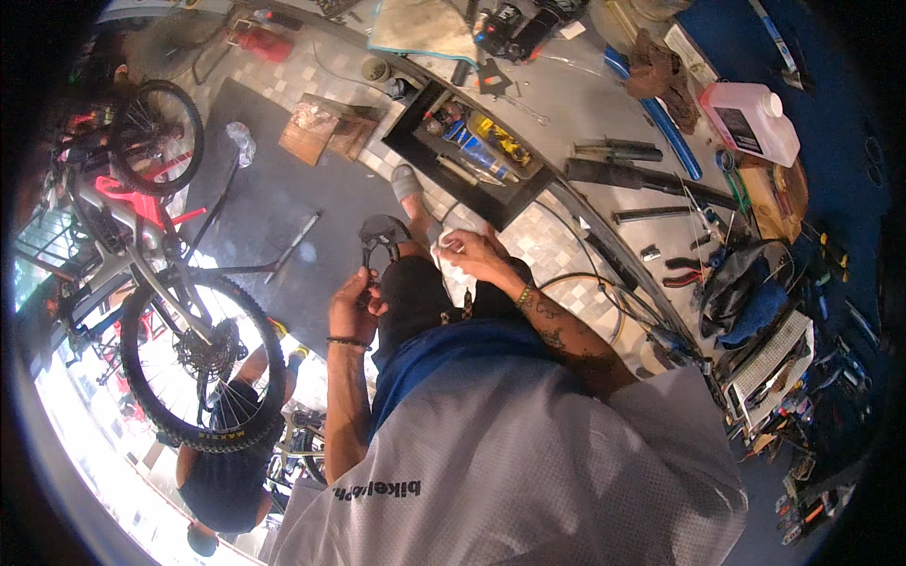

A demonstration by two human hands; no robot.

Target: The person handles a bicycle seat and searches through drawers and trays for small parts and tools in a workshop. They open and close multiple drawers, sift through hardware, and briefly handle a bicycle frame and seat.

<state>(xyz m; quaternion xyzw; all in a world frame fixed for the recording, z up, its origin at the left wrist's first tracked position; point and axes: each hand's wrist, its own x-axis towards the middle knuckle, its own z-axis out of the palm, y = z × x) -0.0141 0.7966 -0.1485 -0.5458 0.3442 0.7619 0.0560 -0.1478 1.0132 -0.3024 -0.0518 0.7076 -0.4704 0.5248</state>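
Note:
My left hand [355,307] is closed, fingers curled, around the lower end of a dark curved piece [385,229] with a rounded top and a gap in its middle. Its exact kind is unclear. To the right of it, my right hand [475,257] pinches a small crumpled white cloth or tissue [444,243]. Both hands are held in front of my dark shorts, a short distance apart. Beyond them, a foot in a grey shoe [406,182] rests on the tiled floor.
A bicycle [142,255] stands at the left, with another person [231,462] behind it. On the right runs a workbench [566,113] holding tubes, pliers [681,272] and a jug of pink liquid [752,123]. An open tray [472,146] of tubes and bottles sits at its edge.

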